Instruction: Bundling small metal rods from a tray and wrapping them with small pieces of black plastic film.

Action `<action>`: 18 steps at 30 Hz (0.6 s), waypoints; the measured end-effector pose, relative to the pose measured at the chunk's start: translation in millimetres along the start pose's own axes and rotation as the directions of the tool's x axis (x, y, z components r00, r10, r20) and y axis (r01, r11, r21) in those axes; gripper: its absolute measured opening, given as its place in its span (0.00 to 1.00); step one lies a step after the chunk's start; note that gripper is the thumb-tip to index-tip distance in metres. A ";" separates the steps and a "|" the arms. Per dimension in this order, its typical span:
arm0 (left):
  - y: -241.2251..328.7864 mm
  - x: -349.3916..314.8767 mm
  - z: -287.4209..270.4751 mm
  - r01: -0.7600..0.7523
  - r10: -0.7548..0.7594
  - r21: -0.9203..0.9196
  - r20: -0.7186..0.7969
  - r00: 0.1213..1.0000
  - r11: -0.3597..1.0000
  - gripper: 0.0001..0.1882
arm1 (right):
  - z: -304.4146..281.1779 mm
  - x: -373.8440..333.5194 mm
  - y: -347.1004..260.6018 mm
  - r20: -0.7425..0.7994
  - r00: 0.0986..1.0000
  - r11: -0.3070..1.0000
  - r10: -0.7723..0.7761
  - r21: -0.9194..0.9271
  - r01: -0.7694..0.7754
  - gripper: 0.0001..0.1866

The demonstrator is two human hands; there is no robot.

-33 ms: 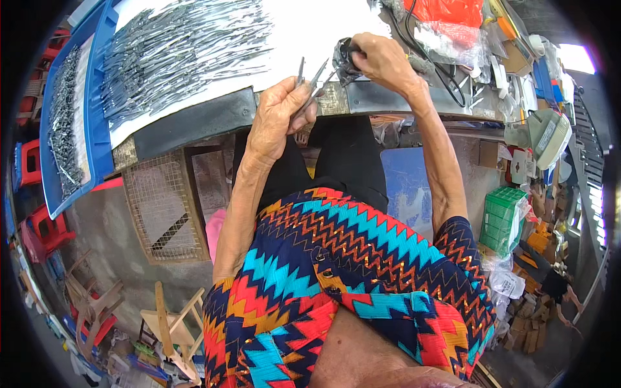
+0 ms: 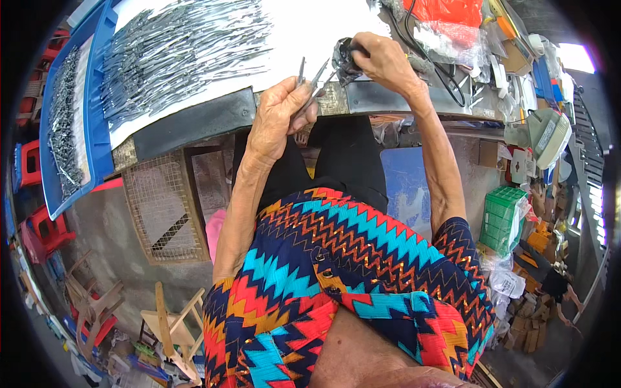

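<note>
Gripping a small bunch of thin metal pieces, the left hand sits at the near edge of the workbench, fingers curled shut around the lower ends while the tips stick up and slightly away from the person, their long axis running roughly from the palm toward the white sheet. The right hand is just beside it, fingers pinched closed on a dark crumpled wad that looks like cloth or plastic; what it is exactly I cannot tell. The wad touches or nearly touches the upper ends of the metal pieces.

Both hands work right over the bench edge, with the person's lap directly below. To the left, a great spread of similar silvery pieces covers the white sheet, and a blue tray holds more. To the right, a black cable and clear bags crowd the bench, leaving little free surface there.
</note>
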State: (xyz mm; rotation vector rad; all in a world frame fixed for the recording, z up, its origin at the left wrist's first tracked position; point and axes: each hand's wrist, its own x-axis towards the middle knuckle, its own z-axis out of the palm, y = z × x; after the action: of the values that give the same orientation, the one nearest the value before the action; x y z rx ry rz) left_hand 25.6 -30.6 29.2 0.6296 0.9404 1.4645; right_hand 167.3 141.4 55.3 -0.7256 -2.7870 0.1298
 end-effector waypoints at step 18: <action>8.8 14.7 27.2 0.029 -0.013 -0.109 0.150 0.989 0.994 0.14 | -6.2 -25.0 -23.8 0.046 0.982 0.693 0.184 0.702 -0.163 0.07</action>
State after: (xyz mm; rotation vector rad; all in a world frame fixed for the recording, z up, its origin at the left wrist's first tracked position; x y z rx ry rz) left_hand 41.6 -10.6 48.7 0.6362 0.7424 1.4200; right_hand 178.8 108.5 59.2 -0.7499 -2.3191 1.1436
